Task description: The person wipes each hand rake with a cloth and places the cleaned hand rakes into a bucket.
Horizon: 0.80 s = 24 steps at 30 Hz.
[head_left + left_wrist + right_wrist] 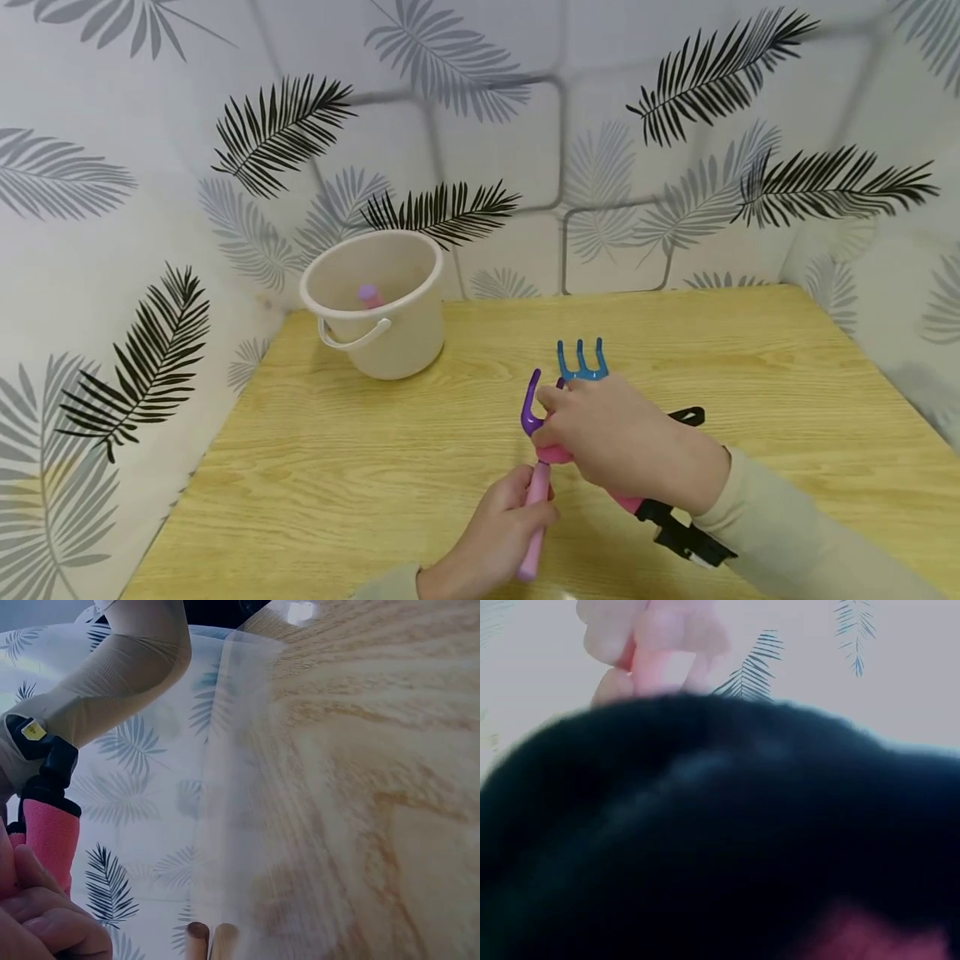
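Note:
My left hand [491, 529] grips the pink handle of a small garden fork with a purple head [529, 417]; its fingers wrap round the handle. At the neck of that fork, my right hand [622, 433] holds a bright pink cloth-like thing [553, 454] against the head, covering part of the tines. Beyond the right knuckles show the blue tines of a second fork [581, 367]; the rest of it is hidden. In the left wrist view, pink soft material [49, 836] lies near curled fingers [56, 919]. A dark blur fills most of the right wrist view.
A cream bucket [401, 333] with a white handle stands at the back left, a pink-purple handle end [367, 293] inside it. The wood-grain table [360, 467] meets leaf-patterned walls. A black loop [688, 415] shows behind the right wrist, and a black wrist device [690, 537] below it.

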Tool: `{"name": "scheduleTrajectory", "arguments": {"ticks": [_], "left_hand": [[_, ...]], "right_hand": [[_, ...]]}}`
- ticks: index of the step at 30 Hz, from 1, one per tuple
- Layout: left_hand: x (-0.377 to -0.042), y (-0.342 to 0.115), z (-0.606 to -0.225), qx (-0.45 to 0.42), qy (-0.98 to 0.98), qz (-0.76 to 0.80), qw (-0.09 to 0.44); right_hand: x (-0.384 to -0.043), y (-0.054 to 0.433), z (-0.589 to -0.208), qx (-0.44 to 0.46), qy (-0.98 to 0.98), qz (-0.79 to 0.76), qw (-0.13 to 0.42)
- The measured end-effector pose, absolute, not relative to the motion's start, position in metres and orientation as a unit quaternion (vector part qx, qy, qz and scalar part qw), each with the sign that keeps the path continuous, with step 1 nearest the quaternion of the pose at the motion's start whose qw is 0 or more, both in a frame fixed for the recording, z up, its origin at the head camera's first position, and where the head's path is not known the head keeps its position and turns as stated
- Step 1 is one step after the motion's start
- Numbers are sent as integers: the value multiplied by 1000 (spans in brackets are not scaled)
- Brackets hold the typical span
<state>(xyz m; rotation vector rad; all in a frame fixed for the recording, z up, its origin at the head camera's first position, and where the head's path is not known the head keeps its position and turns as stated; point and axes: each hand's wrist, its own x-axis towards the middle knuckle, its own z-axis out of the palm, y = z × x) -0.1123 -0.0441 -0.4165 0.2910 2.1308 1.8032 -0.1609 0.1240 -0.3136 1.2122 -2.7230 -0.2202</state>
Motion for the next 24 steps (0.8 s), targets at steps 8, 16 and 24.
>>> {"name": "scheduleTrajectory", "arguments": {"ticks": [8, 16, 24], "left_hand": [[-111, -42, -414, 132, 749, 623, 182], [-115, -46, -414, 104, 759, 620, 172], [-114, -48, -415, 110, 756, 624, 163]], "right_hand": [[-172, 116, -331, 332, -926, -35, 175], [-169, 125, -332, 313, -942, -23, 115], [-165, 131, -335, 311, -943, 0, 114]]}}
